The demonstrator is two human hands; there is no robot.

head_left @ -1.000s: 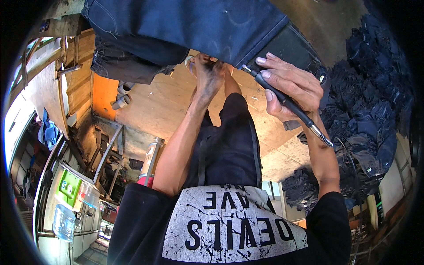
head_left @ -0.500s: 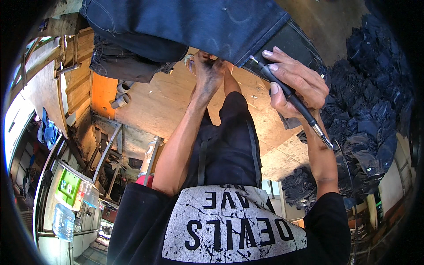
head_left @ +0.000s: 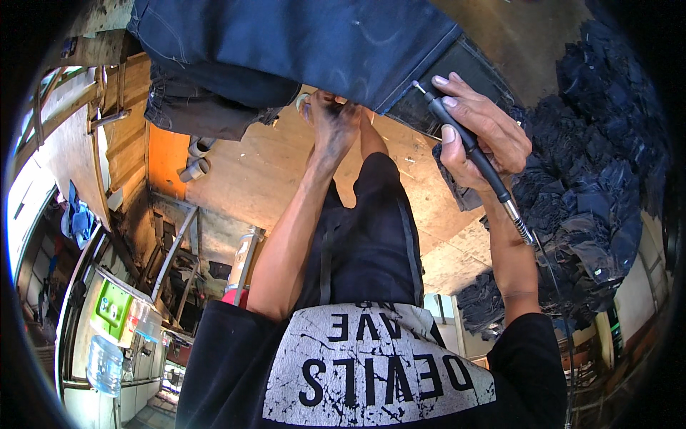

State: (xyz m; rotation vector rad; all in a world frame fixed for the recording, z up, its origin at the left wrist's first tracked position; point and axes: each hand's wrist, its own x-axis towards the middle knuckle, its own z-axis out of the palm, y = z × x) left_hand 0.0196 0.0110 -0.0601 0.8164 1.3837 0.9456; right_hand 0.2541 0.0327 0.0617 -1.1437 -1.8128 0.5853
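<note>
Since a second ago, the right hand [head_left: 480, 136] has slid its pen-shaped rotary tool [head_left: 468, 146] up along the jeans [head_left: 300, 43], so the tip now meets the hem at the fabric's lower right corner. Fingers wrap the tool like a pencil, likely for fine control. The left hand [head_left: 332, 118] is closed, pinching the cloth's lower edge, seemingly to keep it taut. More dark jeans lie in a heap [head_left: 600, 179] to the right.

— Right hand [head_left: 480, 134]?
— Wrapped round a slim black rotary tool [head_left: 468, 146], tip at the dark jeans [head_left: 300, 39] edge.
— Left hand [head_left: 333, 120]?
— Grimy, gripping the fabric's lower edge. Heap of dark denim [head_left: 600, 179] at right.
</note>
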